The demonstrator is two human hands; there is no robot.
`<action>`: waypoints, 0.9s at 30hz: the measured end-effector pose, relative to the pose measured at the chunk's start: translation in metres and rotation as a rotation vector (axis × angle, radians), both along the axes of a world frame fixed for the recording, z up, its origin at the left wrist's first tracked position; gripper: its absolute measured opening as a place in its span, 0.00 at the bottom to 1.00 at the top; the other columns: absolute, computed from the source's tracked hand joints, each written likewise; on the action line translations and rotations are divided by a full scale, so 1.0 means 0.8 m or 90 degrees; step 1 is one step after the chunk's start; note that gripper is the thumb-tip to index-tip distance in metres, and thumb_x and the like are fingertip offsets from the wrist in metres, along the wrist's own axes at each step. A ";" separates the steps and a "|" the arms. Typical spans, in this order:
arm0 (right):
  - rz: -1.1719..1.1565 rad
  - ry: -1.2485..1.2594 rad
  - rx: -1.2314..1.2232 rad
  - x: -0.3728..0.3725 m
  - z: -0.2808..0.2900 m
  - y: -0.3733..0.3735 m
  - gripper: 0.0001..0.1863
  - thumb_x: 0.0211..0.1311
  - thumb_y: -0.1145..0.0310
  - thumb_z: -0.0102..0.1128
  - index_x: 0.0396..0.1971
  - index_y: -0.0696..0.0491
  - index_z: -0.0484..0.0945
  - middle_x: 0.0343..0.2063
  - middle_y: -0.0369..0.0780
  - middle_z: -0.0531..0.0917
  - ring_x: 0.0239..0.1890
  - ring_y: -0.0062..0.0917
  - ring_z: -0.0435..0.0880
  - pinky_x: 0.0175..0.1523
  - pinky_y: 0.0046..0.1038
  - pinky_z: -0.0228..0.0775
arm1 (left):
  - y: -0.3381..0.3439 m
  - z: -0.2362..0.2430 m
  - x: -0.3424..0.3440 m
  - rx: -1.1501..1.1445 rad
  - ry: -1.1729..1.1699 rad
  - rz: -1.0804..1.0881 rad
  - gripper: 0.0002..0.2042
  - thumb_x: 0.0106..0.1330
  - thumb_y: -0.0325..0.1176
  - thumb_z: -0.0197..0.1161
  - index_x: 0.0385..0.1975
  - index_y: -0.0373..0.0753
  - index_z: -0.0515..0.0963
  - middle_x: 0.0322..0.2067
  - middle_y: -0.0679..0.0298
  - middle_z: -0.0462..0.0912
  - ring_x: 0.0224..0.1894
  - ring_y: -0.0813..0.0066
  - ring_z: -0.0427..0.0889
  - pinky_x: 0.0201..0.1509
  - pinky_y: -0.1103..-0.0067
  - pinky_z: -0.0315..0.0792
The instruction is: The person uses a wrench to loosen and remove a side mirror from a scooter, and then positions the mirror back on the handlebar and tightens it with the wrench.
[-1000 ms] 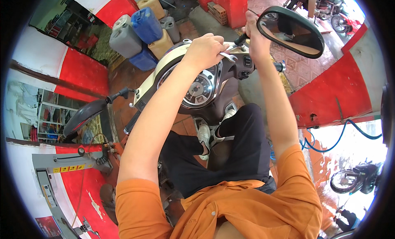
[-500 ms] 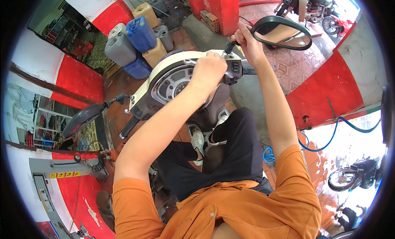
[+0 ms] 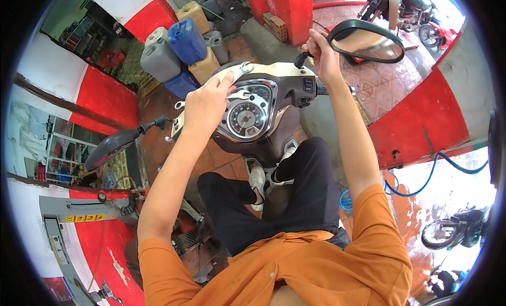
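Left hand [image 3: 204, 111]: grip closed round two wrenches, first wrench [image 3: 244, 69] across cream cowl [image 3: 275, 70], second wrench [image 3: 238, 94] over dial [image 3: 246, 120]. Right hand [image 3: 323, 57]: grip curled shut on right mirror [image 3: 369, 41], near stem [image 3: 301, 60]. Left mirror [image 3: 113, 148]: black, opposite side. Jerrycans [image 3: 187, 41]: blue, grey, tan, clustered beyond scooter [image 3: 284, 128].

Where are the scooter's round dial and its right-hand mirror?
Round dial [image 3: 245, 120], head view: middle of its face.
Right-hand mirror [image 3: 367, 44], head view: middle of its glass.
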State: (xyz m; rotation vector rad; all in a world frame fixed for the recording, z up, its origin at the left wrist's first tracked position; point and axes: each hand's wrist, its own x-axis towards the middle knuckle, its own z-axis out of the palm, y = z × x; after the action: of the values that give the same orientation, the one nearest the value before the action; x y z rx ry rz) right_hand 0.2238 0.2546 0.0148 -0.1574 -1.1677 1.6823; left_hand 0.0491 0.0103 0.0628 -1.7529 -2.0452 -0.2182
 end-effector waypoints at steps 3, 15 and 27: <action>-0.108 -0.060 0.033 -0.009 -0.003 -0.012 0.20 0.69 0.59 0.57 0.17 0.53 0.69 0.14 0.31 0.64 0.19 0.16 0.60 0.34 0.25 0.63 | 0.006 0.000 -0.003 -0.035 -0.008 -0.023 0.23 0.58 0.35 0.66 0.56 0.53 0.74 0.30 0.62 0.80 0.31 0.61 0.84 0.31 0.67 0.76; -0.152 -0.064 0.021 -0.014 -0.002 -0.011 0.22 0.68 0.57 0.58 0.16 0.52 0.71 0.15 0.30 0.67 0.21 0.15 0.64 0.30 0.20 0.57 | 0.128 -0.014 0.061 -0.150 -0.052 -0.110 0.11 0.62 0.42 0.61 0.40 0.48 0.83 0.25 0.58 0.84 0.32 0.58 0.85 0.35 0.66 0.77; -0.168 -0.096 0.013 -0.011 0.001 -0.022 0.17 0.68 0.62 0.58 0.19 0.52 0.70 0.17 0.30 0.65 0.18 0.13 0.59 0.38 0.23 0.67 | 0.137 -0.010 0.046 -0.240 -0.030 -0.093 0.13 0.65 0.46 0.57 0.39 0.48 0.84 0.28 0.56 0.84 0.34 0.56 0.85 0.37 0.64 0.79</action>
State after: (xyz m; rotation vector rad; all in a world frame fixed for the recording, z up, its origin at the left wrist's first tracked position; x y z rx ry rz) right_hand 0.2146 0.2370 0.0160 -0.4138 -1.2184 1.4447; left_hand 0.0861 0.1198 0.0548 -2.1408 -2.0959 0.0917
